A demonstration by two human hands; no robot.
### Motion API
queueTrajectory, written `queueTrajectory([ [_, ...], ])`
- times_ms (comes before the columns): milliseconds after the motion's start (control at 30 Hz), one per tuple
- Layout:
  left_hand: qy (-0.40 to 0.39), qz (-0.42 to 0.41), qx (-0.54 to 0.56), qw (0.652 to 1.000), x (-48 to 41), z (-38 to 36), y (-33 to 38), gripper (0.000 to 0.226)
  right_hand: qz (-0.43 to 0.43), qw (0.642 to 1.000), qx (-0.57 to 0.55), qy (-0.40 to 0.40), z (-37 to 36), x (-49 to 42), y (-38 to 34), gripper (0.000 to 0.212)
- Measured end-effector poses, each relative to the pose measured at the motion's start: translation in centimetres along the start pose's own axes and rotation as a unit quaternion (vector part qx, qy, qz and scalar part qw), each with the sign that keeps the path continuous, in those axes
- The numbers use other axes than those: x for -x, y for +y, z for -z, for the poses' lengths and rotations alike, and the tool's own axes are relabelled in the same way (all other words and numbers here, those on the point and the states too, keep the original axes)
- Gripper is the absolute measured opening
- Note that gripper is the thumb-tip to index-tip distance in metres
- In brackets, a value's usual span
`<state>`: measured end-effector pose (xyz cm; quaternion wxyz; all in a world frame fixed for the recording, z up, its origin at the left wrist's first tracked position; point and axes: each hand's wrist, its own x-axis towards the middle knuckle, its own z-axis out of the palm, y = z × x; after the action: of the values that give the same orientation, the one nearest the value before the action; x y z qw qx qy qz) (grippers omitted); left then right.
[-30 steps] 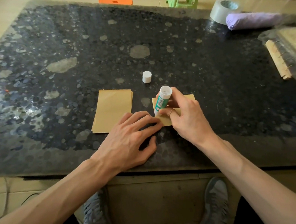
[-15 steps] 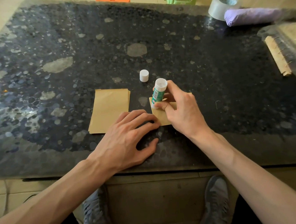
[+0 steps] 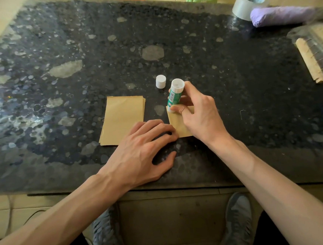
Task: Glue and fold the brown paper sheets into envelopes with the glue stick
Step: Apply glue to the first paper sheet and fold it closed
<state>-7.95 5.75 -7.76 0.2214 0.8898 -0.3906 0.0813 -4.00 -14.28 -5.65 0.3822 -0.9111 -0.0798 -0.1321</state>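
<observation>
On the left of the table (image 3: 231, 76), a stack of brown sheets (image 3: 123, 119) is lying flat, its long axis running near to far. Just right of it, the left hand (image 3: 140, 154) is resting with fingers spread, its fingertips pressing down the near-left edge of a single brown sheet (image 3: 179, 127). Beyond them, the white cap (image 3: 161, 81) is standing alone. The glue stick (image 3: 175, 94) is tilting slightly, its base pointing up and far, its working end sitting on that sheet's far-left corner. The right hand (image 3: 199, 114) is wrapping it, thumb and fingers pinching the barrel low down. The sheet's free left edge is running from the stick toward the left fingertips, so the coming stroke probably has to travel nearward along it, or rightward along the far edge.
</observation>
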Motion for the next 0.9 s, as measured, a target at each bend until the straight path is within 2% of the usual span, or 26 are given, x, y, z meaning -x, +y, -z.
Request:
queueTrajectory([
  [400,-0.006,-0.002,-0.001,1.000,0.0,0.0,-0.1,0.037,-0.008,0.999,-0.030,0.009,-0.2,-0.7,0.3,0.028],
  [500,-0.005,-0.002,-0.003,1.000,-0.1,0.0,-0.1,0.037,-0.024,0.995,-0.093,0.018,-0.1,-0.5,0.2,0.025],
  [567,-0.007,-0.002,-0.002,1.000,0.0,0.0,-0.1,0.037,-0.042,0.984,-0.164,0.053,0.3,-0.3,0.1,0.023],
  [633,-0.010,-0.003,-0.002,1.000,0.0,0.0,-0.2,0.038,-0.054,0.977,-0.190,0.081,1.0,-0.1,0.3,0.025],
  [767,-0.016,-0.002,-0.004,1.000,0.0,0.1,-0.2,0.039,-0.075,0.984,-0.157,0.038,2.3,1.3,0.6,0.026],
  [900,-0.022,-0.002,-0.007,1.000,0.0,0.1,-0.2,0.041,-0.055,0.992,-0.113,-0.017,2.9,3.0,0.3,0.032],
])
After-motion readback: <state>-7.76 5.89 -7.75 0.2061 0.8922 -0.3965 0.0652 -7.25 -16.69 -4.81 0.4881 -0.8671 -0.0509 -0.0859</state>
